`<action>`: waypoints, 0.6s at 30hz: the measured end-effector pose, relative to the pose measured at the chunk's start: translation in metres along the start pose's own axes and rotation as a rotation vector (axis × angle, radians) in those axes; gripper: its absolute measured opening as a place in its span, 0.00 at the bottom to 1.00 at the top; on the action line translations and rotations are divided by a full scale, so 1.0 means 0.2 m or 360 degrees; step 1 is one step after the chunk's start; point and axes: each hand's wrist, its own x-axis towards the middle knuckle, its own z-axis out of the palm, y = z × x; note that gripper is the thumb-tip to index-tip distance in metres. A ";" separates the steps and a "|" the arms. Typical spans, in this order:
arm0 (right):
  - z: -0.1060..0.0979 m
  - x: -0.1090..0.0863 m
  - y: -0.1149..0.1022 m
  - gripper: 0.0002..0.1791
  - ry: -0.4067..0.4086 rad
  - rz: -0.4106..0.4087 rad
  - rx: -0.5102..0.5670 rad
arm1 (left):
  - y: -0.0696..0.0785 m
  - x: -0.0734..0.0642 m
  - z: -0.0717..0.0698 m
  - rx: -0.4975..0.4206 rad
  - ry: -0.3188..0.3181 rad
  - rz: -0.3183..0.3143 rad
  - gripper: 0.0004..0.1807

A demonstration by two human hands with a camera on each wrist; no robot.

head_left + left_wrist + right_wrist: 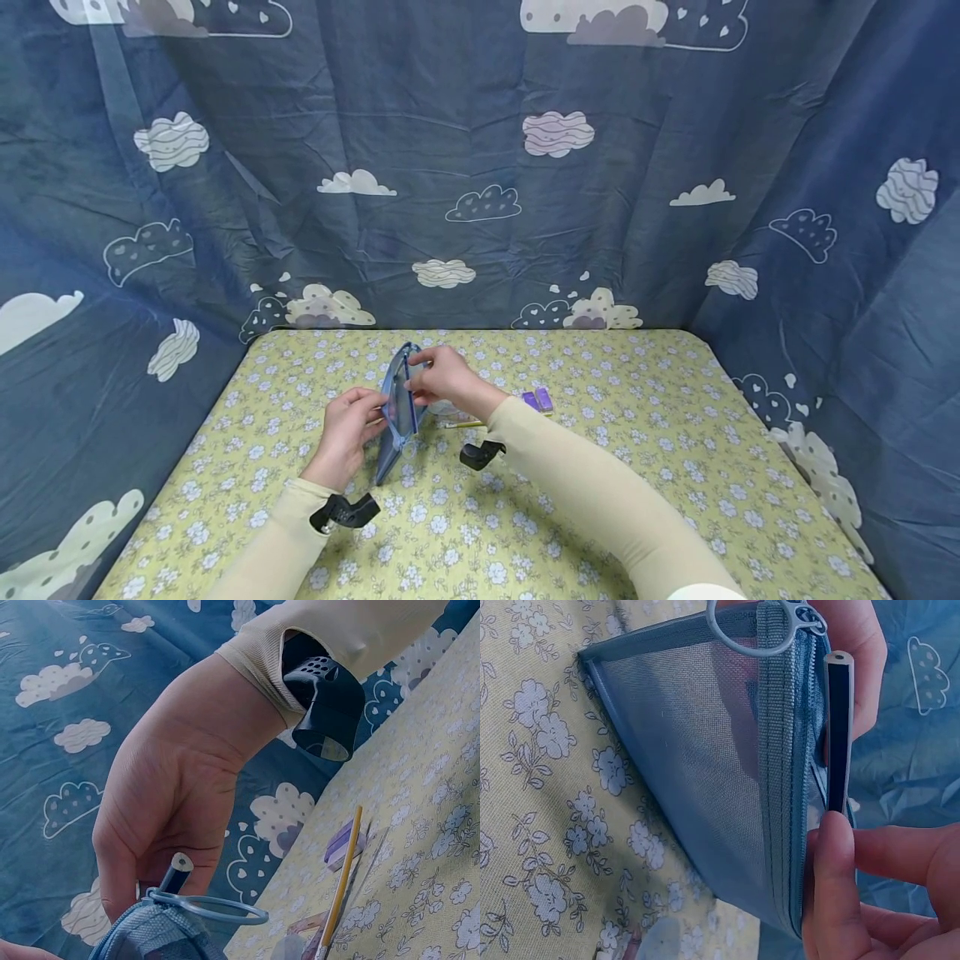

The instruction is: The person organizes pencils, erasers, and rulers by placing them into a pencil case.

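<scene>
A blue mesh zip pouch (393, 398) stands tilted over the table, its zipped mouth open. My left hand (347, 429) grips the pouch by its left side; in the right wrist view its fingers (855, 667) show behind the zipper edge. With thumb and fingers, my right hand (450, 379) pinches a dark blue pencil (840, 735) lengthwise along the pouch's mouth. The pencil's flat end (182, 862) points out beside the zipper's ring pull (217, 909). The mesh wall hides part of my left fingers.
Right of the pouch, a yellow pencil (343, 874) lies on the flowered tablecloth (480, 533). Beyond it sit small purple blocks (537, 400). A clear, pale item (444, 407) lies partly behind my right hand. Dark blue cloud-print curtains (450, 233) surround the table.
</scene>
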 end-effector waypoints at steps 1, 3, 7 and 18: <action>0.00 0.00 0.00 0.28 0.0007 -0.0001 -0.0005 | 0.00 0.00 0.00 -0.0006 -0.0002 -0.0001 0.03; 0.01 0.00 0.00 0.28 0.0012 -0.0007 -0.0017 | 0.00 0.00 0.00 -0.0014 -0.0002 -0.0001 0.03; 0.01 0.01 0.00 0.28 0.0010 -0.0023 -0.0009 | 0.00 0.00 0.00 -0.0035 0.0009 -0.0007 0.03; 0.01 -0.02 -0.01 0.29 -0.0085 -0.0103 0.0035 | 0.00 0.00 -0.01 -0.0078 0.0043 0.0001 0.03</action>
